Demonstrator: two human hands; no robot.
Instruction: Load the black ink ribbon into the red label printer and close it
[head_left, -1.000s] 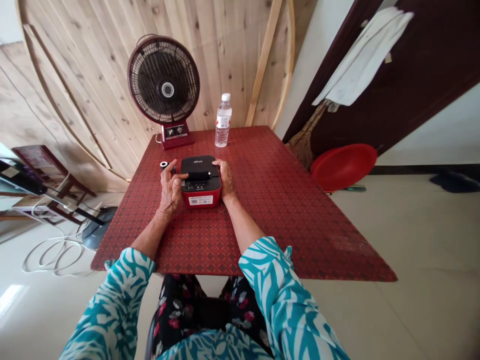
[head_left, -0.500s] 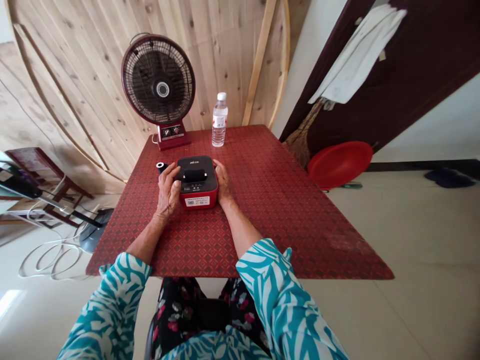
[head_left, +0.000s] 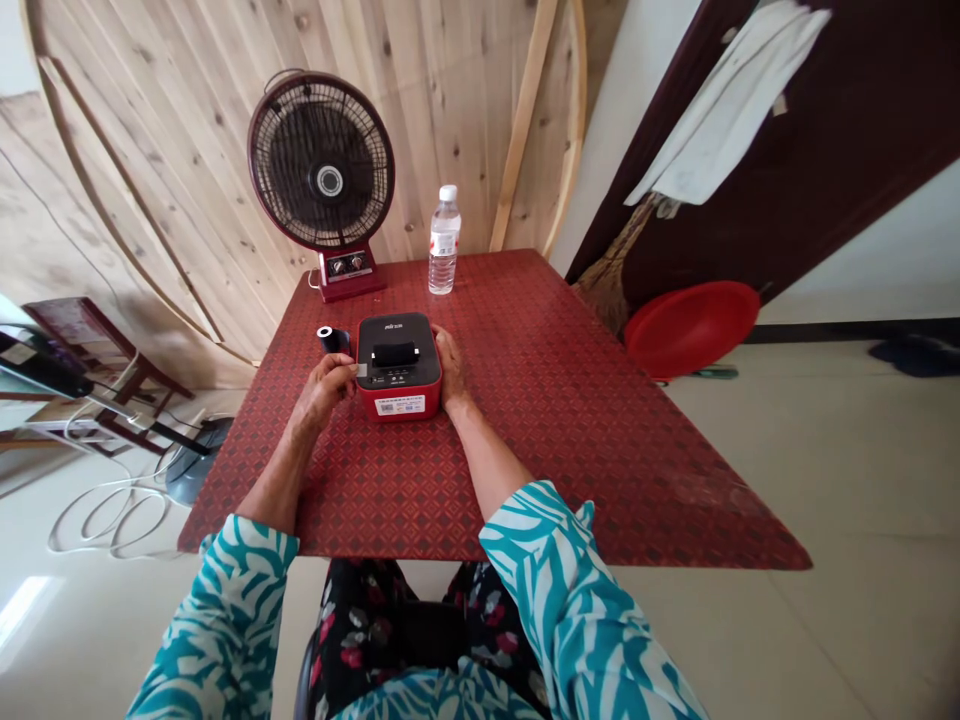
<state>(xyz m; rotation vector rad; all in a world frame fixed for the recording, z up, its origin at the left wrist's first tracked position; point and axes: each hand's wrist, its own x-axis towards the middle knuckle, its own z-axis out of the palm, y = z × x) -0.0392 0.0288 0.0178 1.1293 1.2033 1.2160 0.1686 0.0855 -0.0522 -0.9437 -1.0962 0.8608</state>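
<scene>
A label printer (head_left: 398,367) is placed on the bench (head_left: 600,480), with a small roll (head_left: 334,340) stood just left of it. The left hand (head_left: 322,390) is set against its left side, the right hand (head_left: 450,370) against its right. Farther back, a desk fan (head_left: 321,170) is placed, with a water bottle (head_left: 444,240) to its right. A basin (head_left: 691,330) is set on the floor (head_left: 825,520) right of the bench, a broom (head_left: 609,290) behind it.

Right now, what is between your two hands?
A red label printer sits between the left hand and the right hand, as the head view shows.
</scene>
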